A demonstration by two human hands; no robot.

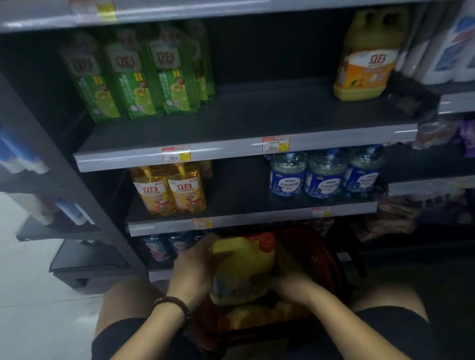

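A big yellow detergent jug (241,270) with a red cap lies tilted over a red shopping basket (320,254) on the floor between my knees. My left hand (194,268) grips the jug's upper left side near its handle. My right hand (291,281) holds the jug's lower right side, its fingers mostly hidden behind the jug. More yellow packs (259,314) lie in the basket beneath the jug.
Store shelves stand ahead. The middle shelf (256,145) carries green refill packs (131,76) at left and a yellow jug (364,58) at right. Below it are orange bottles (170,190) and blue-labelled bottles (326,173). A pale floor (16,291) lies left.
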